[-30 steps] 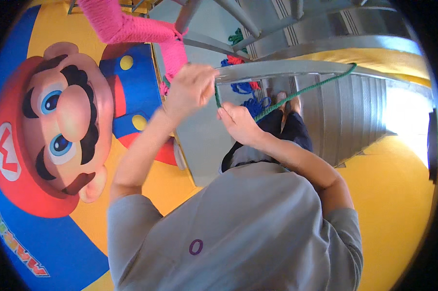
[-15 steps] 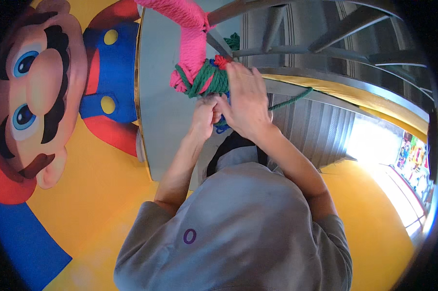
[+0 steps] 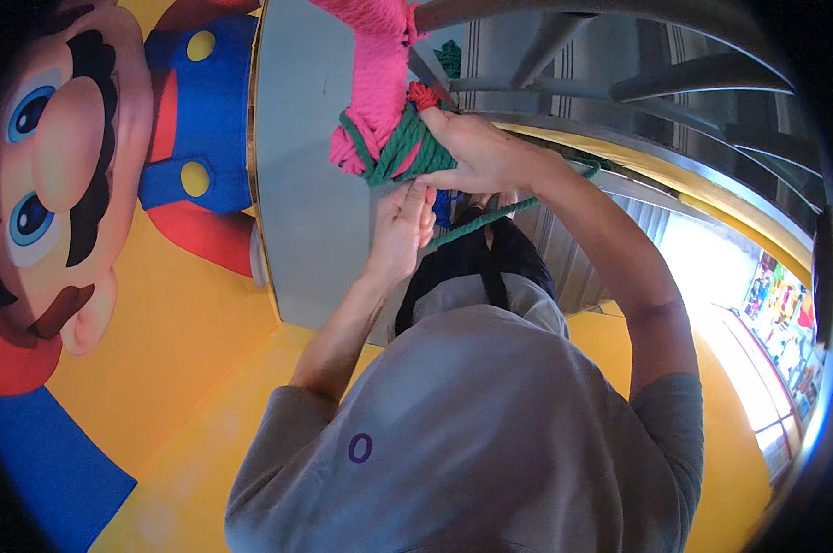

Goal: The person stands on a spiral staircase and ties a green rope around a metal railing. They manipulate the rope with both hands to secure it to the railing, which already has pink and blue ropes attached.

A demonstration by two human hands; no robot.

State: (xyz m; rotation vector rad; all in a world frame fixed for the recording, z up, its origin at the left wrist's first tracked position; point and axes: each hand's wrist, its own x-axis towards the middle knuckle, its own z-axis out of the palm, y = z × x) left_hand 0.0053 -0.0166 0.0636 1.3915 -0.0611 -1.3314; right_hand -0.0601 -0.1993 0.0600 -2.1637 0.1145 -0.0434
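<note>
Pink rope (image 3: 377,83) is wound tightly round a bar, coming down from the top. At its lower end several turns of green rope (image 3: 402,147) cross over the pink, with a red bit of rope (image 3: 423,95) above. My left hand (image 3: 404,229) is closed in a fist just below the wrapping. A loose green rope length (image 3: 485,219) runs from beside it rightward under my right forearm. My right hand (image 3: 483,155) curls round the right side of the green turns, thumb underneath, fingertips partly hidden. Blue rope (image 3: 444,207) shows behind the hands.
Grey metal bars (image 3: 545,51) cross the upper right above a yellow padded edge (image 3: 757,238). More green rope (image 3: 448,57) lies behind the bars. A grey panel (image 3: 296,184) stands to the left, beside a wall with a painted cartoon figure (image 3: 200,111). The floor is yellow.
My right hand has turned from lying flat on the wrapping to curling round its right side, elbow swung outward. The loose green rope now stretches toward my left fist.
</note>
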